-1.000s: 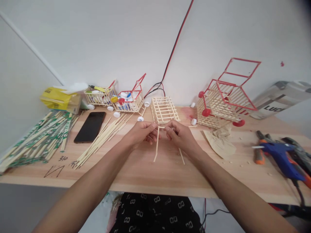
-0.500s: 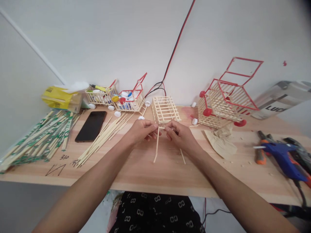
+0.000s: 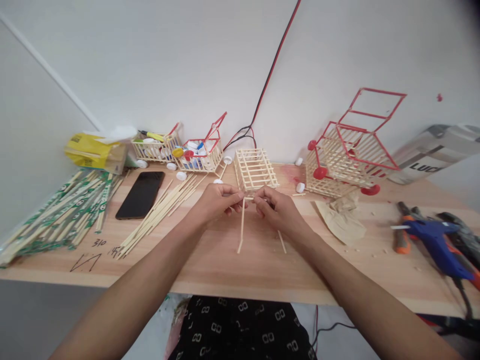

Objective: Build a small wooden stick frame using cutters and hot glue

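Between my two hands is a thin frame of bamboo sticks (image 3: 242, 225), with one bent leg slanting toward me and a short crosspiece at its top. My left hand (image 3: 221, 200) pinches it at the top left corner, thumb and fingers closed. From the other side, my right hand (image 3: 276, 207) closes its fingertips on the crosspiece end and covers part of it. A second stick leg (image 3: 281, 242) shows below my right hand. Just beyond my fingers sits a small slatted stick basket (image 3: 256, 170); whether the frame touches it I cannot tell.
Loose sticks (image 3: 161, 215), a black phone (image 3: 140, 195) and wrapped chopsticks (image 3: 71, 215) lie left. Two small carts (image 3: 200, 157) holding bottle caps stand behind. Right are a larger red-trimmed cart (image 3: 345, 155), crumpled brown paper (image 3: 341, 222) and a blue glue gun (image 3: 435, 240).
Both hands keep their hold on the stick frame. The frame's near leg has shifted very slightly toward me; the other things stay where they were.
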Motion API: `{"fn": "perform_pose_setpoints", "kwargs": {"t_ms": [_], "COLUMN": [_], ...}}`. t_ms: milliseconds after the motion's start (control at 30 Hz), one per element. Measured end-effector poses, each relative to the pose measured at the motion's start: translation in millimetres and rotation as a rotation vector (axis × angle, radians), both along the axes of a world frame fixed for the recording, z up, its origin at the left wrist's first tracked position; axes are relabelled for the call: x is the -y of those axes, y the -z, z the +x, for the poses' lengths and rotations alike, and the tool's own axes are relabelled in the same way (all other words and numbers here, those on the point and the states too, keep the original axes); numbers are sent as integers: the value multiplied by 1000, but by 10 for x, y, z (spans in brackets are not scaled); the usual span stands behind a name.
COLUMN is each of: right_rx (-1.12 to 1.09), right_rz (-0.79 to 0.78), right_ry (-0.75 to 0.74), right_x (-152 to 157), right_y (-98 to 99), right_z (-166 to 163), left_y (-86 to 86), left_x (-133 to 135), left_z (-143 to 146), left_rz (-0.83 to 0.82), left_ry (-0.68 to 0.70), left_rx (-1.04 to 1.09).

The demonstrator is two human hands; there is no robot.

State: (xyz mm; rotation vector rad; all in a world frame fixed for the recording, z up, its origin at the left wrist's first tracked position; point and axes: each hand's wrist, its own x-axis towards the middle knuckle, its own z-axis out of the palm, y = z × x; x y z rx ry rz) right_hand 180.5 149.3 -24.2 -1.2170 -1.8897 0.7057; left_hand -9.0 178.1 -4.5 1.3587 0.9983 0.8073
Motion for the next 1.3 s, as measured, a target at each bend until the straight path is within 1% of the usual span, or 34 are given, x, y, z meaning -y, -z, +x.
{"fn": "perform_pose_setpoints", "kwargs": {"t_ms": [200,400,600,733,833,900,967,1100,1300], "right_rx": [15,40,36,3,-9,-5,-6,9,5], "right_rz": [8,22,17,12,19,23,23,42,24], "right_ry": [2,-3,-2,5,11,16,26,46,31], "right_x": [7,16,17,9,-1,-8,-15,-22,-11], "right_y": [-4,-1,-8,-17,-14,-10,-8,-17,-36], "right_z": [-3,-8,-10,-8,0,8,16,24,13], "left_y": [11,9,7,0,-4,-9,-14,-14,-6], "left_x": [-5,0,-1,2,-2,-5,-6,0,16], "left_z": [6,19,14,22,27,23,13,-4,14], "left_rz": [1,12,8,-14,-72,-115,-146,-135,-120], "left_ry": [13,-11,-4,-13,-23,-3,46,138,121], "left_rx": [2,-25,-29,17,75,78,56,32,20]}}
